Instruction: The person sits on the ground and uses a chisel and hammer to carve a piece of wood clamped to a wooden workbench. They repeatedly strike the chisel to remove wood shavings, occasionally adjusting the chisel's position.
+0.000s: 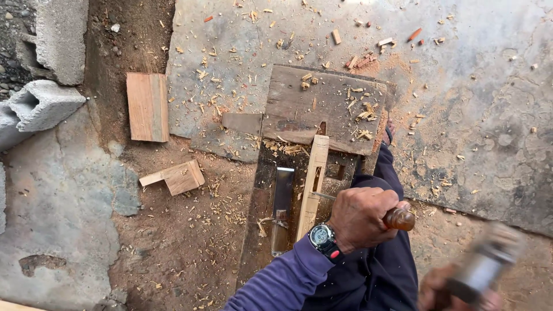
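My left hand point(360, 217) has its fingers point(377, 198) clamped round the wooden handle of a chisel point(397, 219), blade running left to the pale wooden strip point(313, 181); my right hand point(455, 291), blurred, grips a mallet point(487, 259) (fingers closed, as far as I can tell). I judge this mid-chiselling: the next blow must land square on the handle's end. The strip lies on the dark plank point(259, 230), long axis pointing away from me to the weathered board point(322, 106), wood chips point(224, 210) around.
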